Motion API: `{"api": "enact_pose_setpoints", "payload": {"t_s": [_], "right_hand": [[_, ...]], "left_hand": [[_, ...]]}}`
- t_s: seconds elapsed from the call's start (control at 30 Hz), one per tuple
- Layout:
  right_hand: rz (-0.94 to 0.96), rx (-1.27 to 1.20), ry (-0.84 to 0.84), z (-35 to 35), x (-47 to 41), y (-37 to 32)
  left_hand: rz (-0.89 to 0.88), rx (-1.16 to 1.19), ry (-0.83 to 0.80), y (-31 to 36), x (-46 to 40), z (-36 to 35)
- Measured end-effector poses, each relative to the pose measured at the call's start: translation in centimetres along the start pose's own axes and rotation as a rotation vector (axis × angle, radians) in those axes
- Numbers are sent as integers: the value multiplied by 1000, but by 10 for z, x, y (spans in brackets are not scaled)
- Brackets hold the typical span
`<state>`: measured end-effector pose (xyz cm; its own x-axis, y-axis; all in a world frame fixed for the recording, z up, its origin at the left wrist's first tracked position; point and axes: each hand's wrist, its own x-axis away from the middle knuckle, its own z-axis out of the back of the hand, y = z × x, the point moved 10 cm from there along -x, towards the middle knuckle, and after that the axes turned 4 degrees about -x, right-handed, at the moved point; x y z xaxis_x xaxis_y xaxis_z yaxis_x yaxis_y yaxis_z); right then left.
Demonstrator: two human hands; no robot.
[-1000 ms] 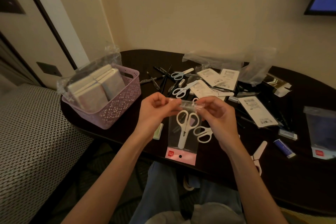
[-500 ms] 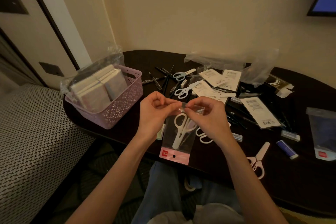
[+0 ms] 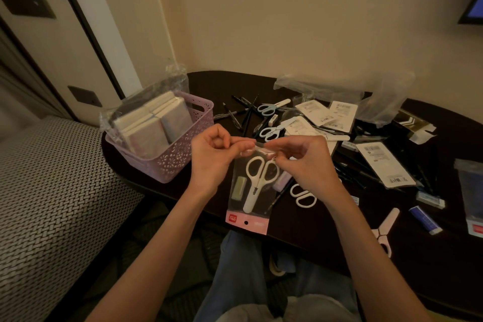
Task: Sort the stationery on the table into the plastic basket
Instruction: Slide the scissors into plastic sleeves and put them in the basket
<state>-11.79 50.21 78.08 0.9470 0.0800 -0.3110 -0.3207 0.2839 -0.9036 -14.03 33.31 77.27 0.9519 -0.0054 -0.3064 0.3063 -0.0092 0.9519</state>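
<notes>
Clear plastic up front: a packet (image 3: 251, 185) with white scissors (image 3: 257, 178) inside hangs upside down over the near edge of the bench (image 3: 326, 222), pink header card at the bottom. Left hand (image 3: 213, 158) pinches the packet's top edge on one side, thumb and forefinger together, the other fingers curled in. Right hand (image 3: 305, 162) pinches the same edge on the other side, so both hands grip the packet at its top. Behind the left hand stands the lilac basket (image 3: 180, 159) at the bench's left end, holding wrapped pads (image 3: 154, 123) stood on edge. Farther back lie black pens (image 3: 243, 115), two blue-handled scissors (image 3: 270, 120) and white packets (image 3: 329, 112). A bare white pair (image 3: 303, 197) lies just beside the right wrist, a pink pair (image 3: 385, 230) near the front edge, and a blue eraser (image 3: 424, 219) beside it.
</notes>
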Motion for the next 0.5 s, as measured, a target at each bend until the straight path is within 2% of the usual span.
{"api": "enact_pose_setpoints", "payload": {"t_s": [0.23, 0.33, 0.4, 0.5], "right_hand": [[66, -11, -111, -27, -33, -32], [107, -31, -123, -31, -53, -50], [129, -109, -131, -31, -66, -61], [166, -233, -190, -39, -83, -73]], "left_hand": [[-87, 65, 49, 17, -12, 32], [-64, 101, 28, 20, -14, 48], [-20, 16, -90, 12, -16, 52], [137, -49, -453, -13, -14, 45]]}}
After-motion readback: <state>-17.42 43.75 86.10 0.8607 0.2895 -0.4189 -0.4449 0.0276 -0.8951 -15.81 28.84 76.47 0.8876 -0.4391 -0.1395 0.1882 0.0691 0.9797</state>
